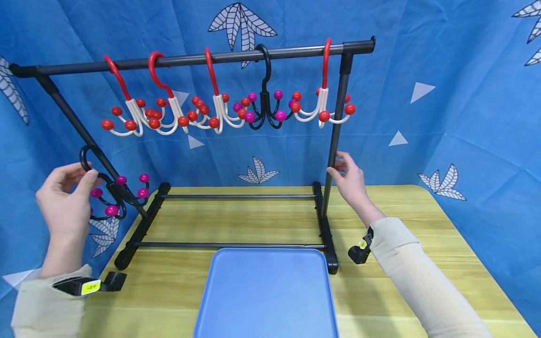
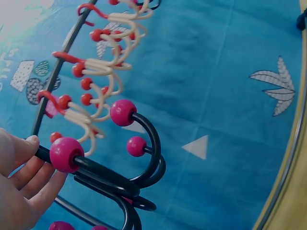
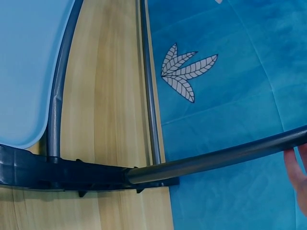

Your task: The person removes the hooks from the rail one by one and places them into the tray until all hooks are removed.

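Observation:
My left hand (image 1: 67, 197) pinches the neck of a black multi-claw hanger (image 1: 111, 190) with pink balls on its prongs, beside the rack's left post. In the left wrist view the same hanger (image 2: 129, 182) tilts away from the left hand's fingers (image 2: 33, 167). My right hand (image 1: 350, 180) holds the right upright post (image 1: 334, 141) of a black garment rack, thumb on the near side; the right wrist view shows only its fingertips (image 3: 295, 167) at the post. From the top bar (image 1: 190, 60) hang several white hangers (image 1: 220, 110) with red hooks and balls, and another black hanger (image 1: 265, 105).
A blue tray (image 1: 266, 293) lies on the wooden table (image 1: 422, 263) at the front, against the rack's base. Two thin bars (image 1: 236, 196) join the rack's black feet (image 1: 139, 230). Patterned blue cloth (image 1: 456, 94) hangs behind and at both sides.

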